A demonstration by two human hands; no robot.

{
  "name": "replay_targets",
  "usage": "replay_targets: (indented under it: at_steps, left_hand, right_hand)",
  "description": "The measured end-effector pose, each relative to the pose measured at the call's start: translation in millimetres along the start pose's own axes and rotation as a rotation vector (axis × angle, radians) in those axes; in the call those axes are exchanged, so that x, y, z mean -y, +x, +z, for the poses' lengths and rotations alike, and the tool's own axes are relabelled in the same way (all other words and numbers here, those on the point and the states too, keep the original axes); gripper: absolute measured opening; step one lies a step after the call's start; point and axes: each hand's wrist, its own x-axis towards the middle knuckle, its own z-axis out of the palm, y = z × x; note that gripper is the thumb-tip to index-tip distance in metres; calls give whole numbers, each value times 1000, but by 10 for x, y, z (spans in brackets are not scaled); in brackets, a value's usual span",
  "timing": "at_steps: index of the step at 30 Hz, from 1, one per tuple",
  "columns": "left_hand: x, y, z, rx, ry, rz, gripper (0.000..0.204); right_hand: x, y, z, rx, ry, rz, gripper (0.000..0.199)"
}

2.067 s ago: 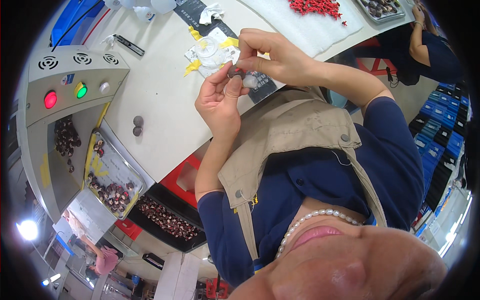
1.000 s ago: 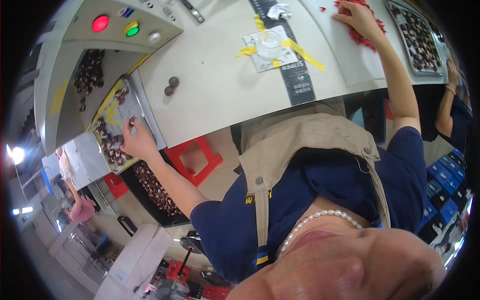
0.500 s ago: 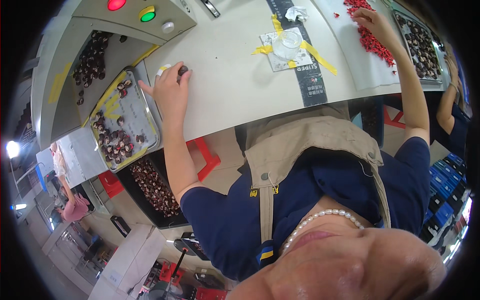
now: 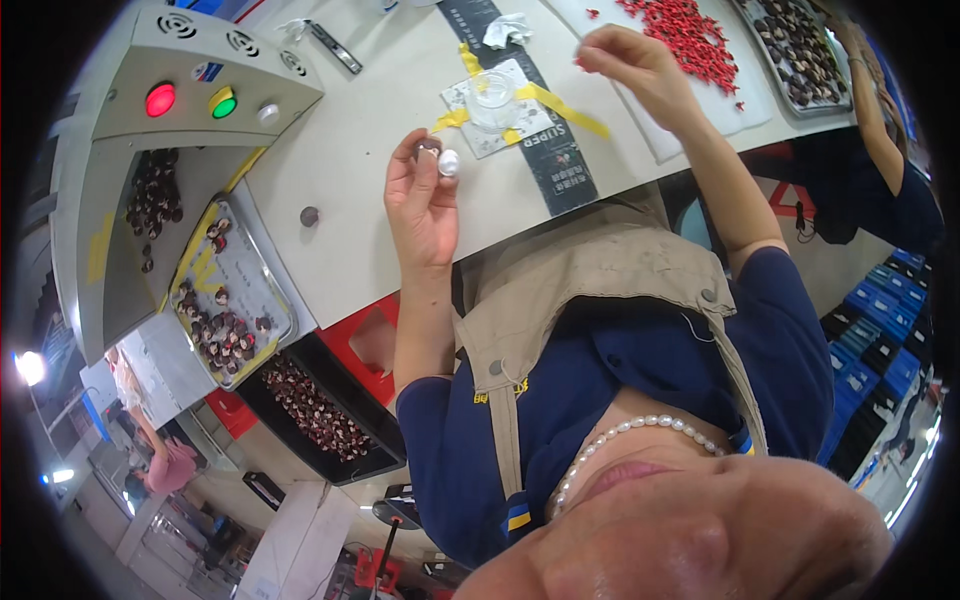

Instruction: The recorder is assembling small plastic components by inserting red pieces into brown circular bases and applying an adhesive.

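Observation:
My left hand point(image 4: 425, 205) is raised over the table, its fingers closed around a small dark-brown rounded piece point(image 4: 428, 147) with a paler side. A white rounded thing point(image 4: 449, 163) shows beside it at the fingers; I cannot tell whether it is worn or held. My right hand point(image 4: 640, 75) pinches a small red piece point(image 4: 584, 65) at its fingertips, left of a heap of red pieces point(image 4: 685, 40). Between my hands, a clear round dish point(image 4: 491, 90) stands on a square plate fixed with yellow tape. Another dark piece point(image 4: 309, 216) lies on the table, left of my left hand.
To the left stands a grey machine point(image 4: 120, 80) with red and green buttons, dark pieces in its opening. A metal tray point(image 4: 268, 265) below it holds similar pieces. A black bin point(image 4: 375, 462) is underneath. Another filled tray point(image 4: 845, 108) sits far right, beside another person's arm point(image 4: 875, 125).
My left hand has moved right from beside the tray and turned palm up. My right hand has come left off the red heap with a red piece. The view has shifted.

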Motion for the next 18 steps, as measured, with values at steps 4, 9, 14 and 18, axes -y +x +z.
replay_targets:
  at_steps: [4,9,14,18]
  left_hand:
    - [213,-72,217,-21,-35,-139,32]
    - [327,-176,251,-29,-24,-211,30]
    - [302,-220,175,1,-40,-275,30]
    - [283,-216,175,-12,-11,-274,30]
  right_hand:
    - [285,97,314,61,-439,-135,11]
    - [383,192,562,42,-457,-265,13]
    - [420,298,636,74,-709,-387,13]
    - [515,360,652,20,-655,-415,12]
